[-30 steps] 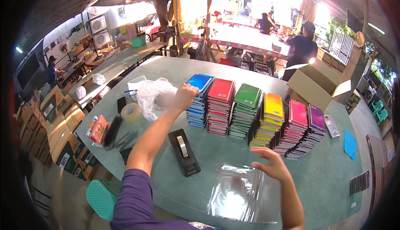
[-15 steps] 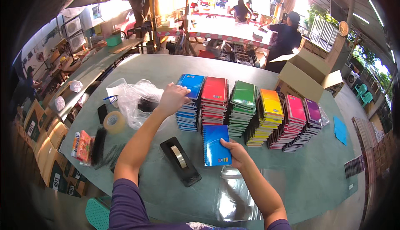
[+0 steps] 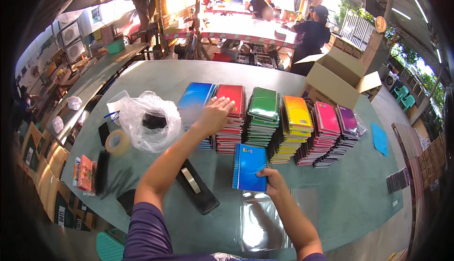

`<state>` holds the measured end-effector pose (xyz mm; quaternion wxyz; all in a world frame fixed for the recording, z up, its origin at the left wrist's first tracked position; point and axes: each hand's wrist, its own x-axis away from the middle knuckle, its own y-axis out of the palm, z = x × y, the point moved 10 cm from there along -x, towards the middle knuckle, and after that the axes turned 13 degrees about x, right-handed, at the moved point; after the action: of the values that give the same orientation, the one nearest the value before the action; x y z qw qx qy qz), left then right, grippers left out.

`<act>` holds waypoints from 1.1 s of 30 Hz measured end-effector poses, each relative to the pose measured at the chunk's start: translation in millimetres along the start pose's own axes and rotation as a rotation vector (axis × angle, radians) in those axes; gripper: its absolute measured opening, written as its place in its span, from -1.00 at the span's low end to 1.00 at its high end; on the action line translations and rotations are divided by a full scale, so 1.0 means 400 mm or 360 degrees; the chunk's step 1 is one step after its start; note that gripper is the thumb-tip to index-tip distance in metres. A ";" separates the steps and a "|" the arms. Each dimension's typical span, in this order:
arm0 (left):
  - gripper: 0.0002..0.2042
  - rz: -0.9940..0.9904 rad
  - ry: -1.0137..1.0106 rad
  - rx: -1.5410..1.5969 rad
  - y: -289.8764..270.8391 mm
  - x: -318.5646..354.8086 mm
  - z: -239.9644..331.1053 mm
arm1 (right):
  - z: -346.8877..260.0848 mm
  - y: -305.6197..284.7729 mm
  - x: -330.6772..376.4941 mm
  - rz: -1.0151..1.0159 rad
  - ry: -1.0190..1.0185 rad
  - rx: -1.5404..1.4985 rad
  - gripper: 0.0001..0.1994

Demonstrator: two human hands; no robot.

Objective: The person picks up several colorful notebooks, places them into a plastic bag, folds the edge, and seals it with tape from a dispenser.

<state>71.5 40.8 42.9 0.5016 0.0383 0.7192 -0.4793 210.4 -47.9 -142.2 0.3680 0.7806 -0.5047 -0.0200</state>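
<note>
— Resting on the red notebook stack [image 3: 231,114], the left hand [image 3: 215,114] is laid flat, fingers spread – nothing gripped.

— And the right hand [image 3: 273,181]?

— A blue spiral notebook [image 3: 249,167] is pinched by its lower corner, held upright above the surface [image 3: 331,199].

Left arm stretches far forward, left hand [image 3: 215,114] flat with fingers spread; right hand [image 3: 273,181] stays nearer the body, fingers pinched closed.
</note>
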 end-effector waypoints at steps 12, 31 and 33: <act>-0.55 -0.0083 -0.0167 0.0012 0.025 -0.031 0.070 | 0.036 0.005 0.018 0.0077 0.0103 0.0156 -0.58; -0.73 -0.0076 0.0143 0.0671 0.146 -0.127 0.132 | -0.012 -0.149 0.113 0.0215 -0.0045 -0.0387 -0.62; -0.86 -0.0001 0.0347 0.0469 0.076 -0.126 0.258 | -0.065 -0.133 0.145 0.0148 -0.0207 -0.0492 -0.63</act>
<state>183.5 3.5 57.5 0.4095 0.1629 0.6914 -0.5725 290.6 -68.4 -135.4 0.4508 0.6876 -0.5539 -0.1308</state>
